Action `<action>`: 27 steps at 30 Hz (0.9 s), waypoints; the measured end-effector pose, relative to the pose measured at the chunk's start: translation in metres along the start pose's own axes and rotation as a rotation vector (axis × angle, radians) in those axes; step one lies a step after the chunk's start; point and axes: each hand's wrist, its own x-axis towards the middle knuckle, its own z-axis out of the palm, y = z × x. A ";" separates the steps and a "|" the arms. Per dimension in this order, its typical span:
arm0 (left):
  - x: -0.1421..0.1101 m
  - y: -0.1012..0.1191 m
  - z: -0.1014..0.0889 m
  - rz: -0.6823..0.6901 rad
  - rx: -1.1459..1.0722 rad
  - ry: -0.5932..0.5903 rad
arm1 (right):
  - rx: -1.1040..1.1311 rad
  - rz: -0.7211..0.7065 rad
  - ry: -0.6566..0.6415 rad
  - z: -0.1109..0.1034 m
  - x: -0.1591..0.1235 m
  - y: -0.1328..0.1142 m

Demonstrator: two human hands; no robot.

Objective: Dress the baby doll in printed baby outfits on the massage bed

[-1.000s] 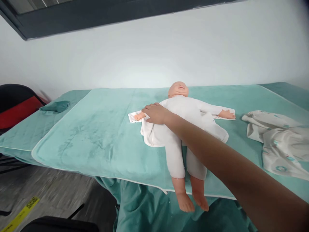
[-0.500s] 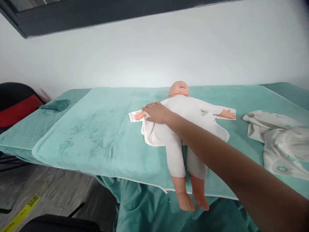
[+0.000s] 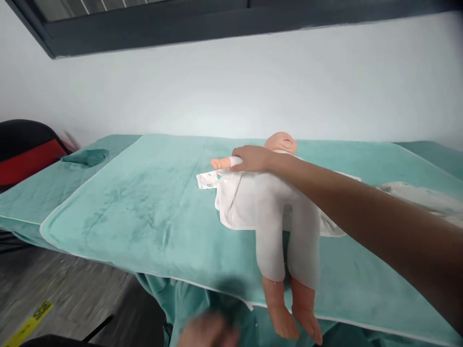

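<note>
A baby doll point(image 3: 271, 212) with a white cloth body lies on its back, feet over the table's front edge. Under it is spread a white baby shirt point(image 3: 235, 207), the patterned inside of its left-hand sleeve point(image 3: 208, 180) showing. My right hand point(image 3: 251, 159) reaches across the doll and is closed around its arm, on the left of the view. The doll's small hand point(image 3: 220, 163) sticks out beyond my fingers, raised off the sleeve. At the bottom edge my left hand point(image 3: 210, 330) is smeared by motion, so its fingers are unclear; it is nearest the table's front edge.
A teal padded cover point(image 3: 126, 207) lies over the table. White printed cloth point(image 3: 423, 195) lies at the right, partly behind my forearm. At the left stands a black and red chair point(image 3: 29, 159). A white wall point(image 3: 217, 91) rises behind the table, below a dark window frame point(image 3: 162, 29).
My right hand has taken hold of the doll's arm and lifted it off the sleeve, tilting the doll rightward. My left hand has come into view at the bottom.
</note>
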 end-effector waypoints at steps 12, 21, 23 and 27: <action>0.067 0.051 0.214 -1.468 -1.733 -0.520 | 0.035 -0.040 -0.145 -0.002 0.002 0.022; 0.051 0.045 0.212 -2.171 -2.015 -0.084 | -0.156 0.073 -0.143 0.004 0.005 0.021; 0.058 0.043 0.208 -2.149 -1.954 -0.025 | -0.226 0.120 -0.120 0.006 0.005 0.018; 0.086 0.039 0.191 -1.822 -1.856 0.124 | -0.367 0.113 -0.095 0.018 0.013 0.006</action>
